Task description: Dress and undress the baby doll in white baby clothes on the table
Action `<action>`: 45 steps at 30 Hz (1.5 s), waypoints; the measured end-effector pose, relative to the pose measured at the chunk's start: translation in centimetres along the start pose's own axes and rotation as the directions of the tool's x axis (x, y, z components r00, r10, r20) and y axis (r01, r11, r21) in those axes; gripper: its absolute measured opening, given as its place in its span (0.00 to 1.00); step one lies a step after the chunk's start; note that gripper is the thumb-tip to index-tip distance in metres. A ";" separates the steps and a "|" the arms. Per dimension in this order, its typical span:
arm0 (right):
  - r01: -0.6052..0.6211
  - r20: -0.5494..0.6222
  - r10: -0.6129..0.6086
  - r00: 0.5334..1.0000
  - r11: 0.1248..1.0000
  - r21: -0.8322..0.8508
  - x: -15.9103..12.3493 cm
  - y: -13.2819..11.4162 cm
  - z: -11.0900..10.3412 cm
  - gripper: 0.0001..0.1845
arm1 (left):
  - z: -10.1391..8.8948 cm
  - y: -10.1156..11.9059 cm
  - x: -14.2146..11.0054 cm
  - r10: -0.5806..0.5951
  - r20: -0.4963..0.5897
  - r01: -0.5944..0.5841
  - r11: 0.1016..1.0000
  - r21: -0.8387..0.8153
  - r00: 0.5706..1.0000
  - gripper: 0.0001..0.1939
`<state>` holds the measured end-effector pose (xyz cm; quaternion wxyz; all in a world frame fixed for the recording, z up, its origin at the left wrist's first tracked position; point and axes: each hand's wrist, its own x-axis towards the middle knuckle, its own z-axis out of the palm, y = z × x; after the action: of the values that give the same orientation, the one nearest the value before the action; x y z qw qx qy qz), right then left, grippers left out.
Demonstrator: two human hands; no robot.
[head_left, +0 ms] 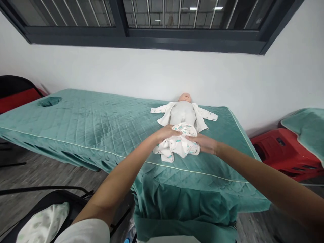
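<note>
A baby doll (182, 113) lies on its back on the green quilted bed, its head toward the wall. Its white printed jacket (209, 114) is spread apart at the front, sleeves stretched out to both sides. Over the doll's lower body bunches a white printed baby garment (181, 145), which hides the legs. My left hand (167, 132) grips this garment at its upper left. On the opposite side my right hand (204, 142) is closed on its right edge. Some fingers of both hands are tucked out of sight behind the cloth.
The green bed (101, 118) runs along the wall under a barred window, with a face hole (50, 101) at left. A red plastic chair (286, 150) stands at right. Near me at lower left, a dark chair (68, 200) holds a printed cloth (43, 222).
</note>
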<state>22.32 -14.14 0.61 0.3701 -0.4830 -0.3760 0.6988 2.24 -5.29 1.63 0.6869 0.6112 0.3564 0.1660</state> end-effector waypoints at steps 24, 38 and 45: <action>0.138 -0.341 -0.142 0.929 0.990 -0.036 -0.7 8.1 1.2 0.25 | 0.8 1.1 -0.3 -0.092 0.329 -0.116 0.821 0.559 0.940 0.11; 0.367 -0.422 -0.293 0.858 0.924 0.105 2.0 8.9 -2.1 0.26 | 1.6 -1.1 1.9 -0.102 0.313 0.172 0.963 -0.208 0.944 0.21; 0.506 -0.522 -0.553 0.650 0.827 -0.245 3.4 7.6 -2.7 0.19 | 1.1 -1.1 3.7 -0.045 0.238 0.111 0.956 -0.270 0.970 0.24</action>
<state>22.83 -14.06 -8.12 0.6339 -0.5526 -0.3981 0.3665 5.30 -3.87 -0.49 0.8094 0.5076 0.2716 0.1159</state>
